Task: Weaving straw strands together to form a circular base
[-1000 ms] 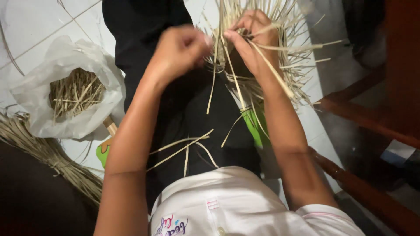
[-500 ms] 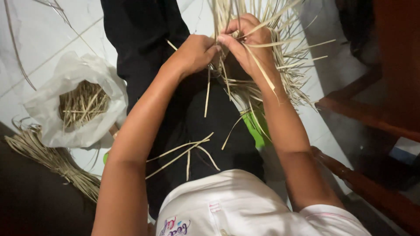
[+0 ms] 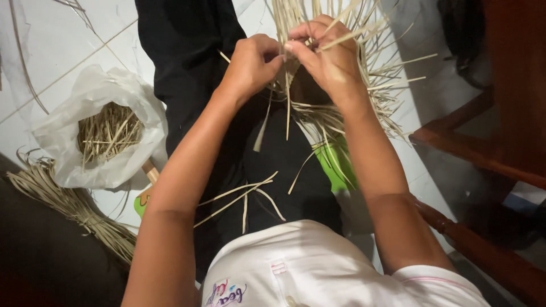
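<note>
Both hands pinch pale straw strips: left hand [image 3: 250,62] and right hand [image 3: 327,57] closed on the woven straw piece [image 3: 341,113] (keeping strands taut helps).

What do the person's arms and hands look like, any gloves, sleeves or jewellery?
Both hands, left hand and right hand, are bare, no gloves or visible rings. Forearms are uncovered; a short white sleeve with pink trim covers the right upper arm.

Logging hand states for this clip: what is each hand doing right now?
Left hand: closed, pinching a straw strip.
Right hand: closed, gripping strips of the woven straw piece.
</note>
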